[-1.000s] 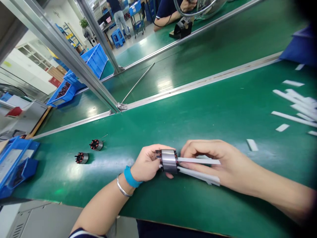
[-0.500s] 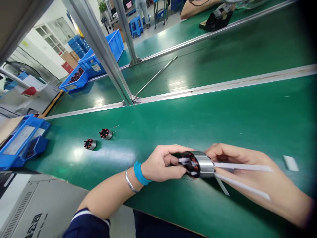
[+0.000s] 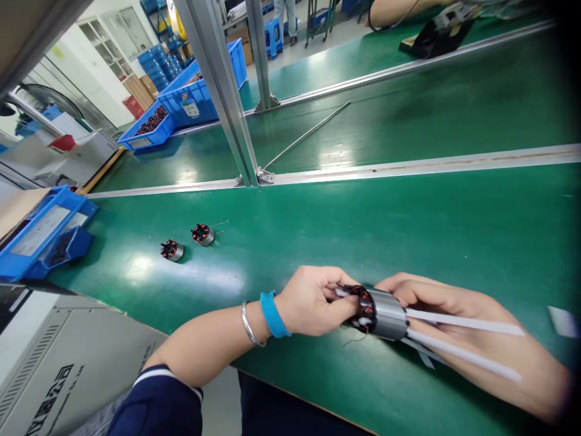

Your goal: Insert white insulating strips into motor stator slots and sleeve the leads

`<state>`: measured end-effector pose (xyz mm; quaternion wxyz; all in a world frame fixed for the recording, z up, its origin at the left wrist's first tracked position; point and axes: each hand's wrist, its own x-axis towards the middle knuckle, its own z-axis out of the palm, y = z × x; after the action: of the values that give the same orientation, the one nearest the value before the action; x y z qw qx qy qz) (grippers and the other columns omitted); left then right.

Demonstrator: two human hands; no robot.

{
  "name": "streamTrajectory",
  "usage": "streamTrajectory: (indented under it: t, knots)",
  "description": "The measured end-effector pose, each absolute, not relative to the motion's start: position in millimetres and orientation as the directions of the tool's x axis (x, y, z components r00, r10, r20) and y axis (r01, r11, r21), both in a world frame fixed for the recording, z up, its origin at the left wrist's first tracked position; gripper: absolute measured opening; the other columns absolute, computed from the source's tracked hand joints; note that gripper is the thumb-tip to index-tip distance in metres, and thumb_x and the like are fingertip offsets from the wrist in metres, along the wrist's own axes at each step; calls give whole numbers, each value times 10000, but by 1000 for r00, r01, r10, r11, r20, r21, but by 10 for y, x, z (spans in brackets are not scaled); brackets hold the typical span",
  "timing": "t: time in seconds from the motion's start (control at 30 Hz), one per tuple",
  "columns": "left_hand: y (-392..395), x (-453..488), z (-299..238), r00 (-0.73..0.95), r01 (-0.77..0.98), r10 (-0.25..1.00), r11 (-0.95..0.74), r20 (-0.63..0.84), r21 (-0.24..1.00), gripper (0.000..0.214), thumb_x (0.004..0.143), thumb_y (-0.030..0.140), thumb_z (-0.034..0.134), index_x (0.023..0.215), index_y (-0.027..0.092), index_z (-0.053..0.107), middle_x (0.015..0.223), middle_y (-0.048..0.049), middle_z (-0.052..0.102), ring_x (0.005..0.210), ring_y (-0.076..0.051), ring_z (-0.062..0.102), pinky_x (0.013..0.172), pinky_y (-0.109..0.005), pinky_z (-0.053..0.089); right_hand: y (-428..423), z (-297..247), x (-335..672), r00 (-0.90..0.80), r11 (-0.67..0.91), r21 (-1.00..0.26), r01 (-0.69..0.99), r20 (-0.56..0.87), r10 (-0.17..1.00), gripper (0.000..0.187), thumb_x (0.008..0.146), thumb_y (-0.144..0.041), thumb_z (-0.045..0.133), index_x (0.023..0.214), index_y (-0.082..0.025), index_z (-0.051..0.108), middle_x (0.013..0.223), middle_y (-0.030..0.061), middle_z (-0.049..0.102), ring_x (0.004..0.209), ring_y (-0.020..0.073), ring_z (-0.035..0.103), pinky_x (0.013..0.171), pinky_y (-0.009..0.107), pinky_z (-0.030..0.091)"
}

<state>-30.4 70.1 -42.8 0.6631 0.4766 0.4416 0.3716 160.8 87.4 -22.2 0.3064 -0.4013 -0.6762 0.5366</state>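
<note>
My right hand (image 3: pixel 463 327) is closed around a motor stator (image 3: pixel 389 312), a silver steel cylinder with copper windings and black end parts. Long white strips (image 3: pixel 467 322) stick out of its right end and lie along my palm and wrist. At the wound left end, the fingers of my left hand (image 3: pixel 318 300) pinch together, with the tip of a white strip (image 3: pixel 341 292) showing by them. Those fingers partly hide the windings. A thin wire hangs under that end. Farther left, two similar stators (image 3: pixel 172 250) stand on the green bench (image 3: pixel 408 230).
Blue bins (image 3: pixel 59 227) sit at the bench's left end. Behind the metal rail (image 3: pixel 327 176) and upright post (image 3: pixel 222 85) are a thin rod (image 3: pixel 308 134) and more blue bins (image 3: pixel 149 128). A white piece (image 3: pixel 563 321) lies at far right. Another person's arm (image 3: pixel 403 11) shows across the bench.
The view has shifted slightly. The stator has turned a little in my right hand, its left end now higher, and my left fingers press closer over the wound end.
</note>
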Motion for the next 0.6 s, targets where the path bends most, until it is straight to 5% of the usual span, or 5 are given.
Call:
streamTrajectory:
  t: [0.27,0.37,0.47,0.6]
  knots:
    - [724,-334,-411,392,-215,882,366,-263,905,252,580,193,806,782,124,673,663,-8,663,582,-94,598,586,-209,480,914,-188,1650,-586,-28,-995,94,-78,807,489,755,-580,698,513,-190,529,657,57,650,548,153,577,492,271,457]
    - [785,-389,-329,384,-236,874,403,-296,884,345,541,239,874,798,123,676,696,-23,693,592,-119,627,594,-233,510,1013,-203,1741,-566,-55,-993,102,-103,818,411,754,-571,709,640,-188,615,688,56,683,601,170,624,549,290,494]
    - [870,-437,-270,335,-268,889,408,-313,873,332,571,290,873,749,123,648,701,-43,708,599,-159,660,582,-274,550,1135,-212,1926,-445,161,-951,265,27,895,349,764,-530,715,880,-202,686,856,76,718,786,217,676,714,352,540]
    - [948,-456,-260,234,-285,919,378,-319,881,316,585,281,865,743,114,648,745,-65,729,630,-177,688,563,-268,574,1170,-273,2127,-588,455,-722,522,82,805,168,751,-366,686,813,-211,667,904,81,666,803,232,652,729,377,525]
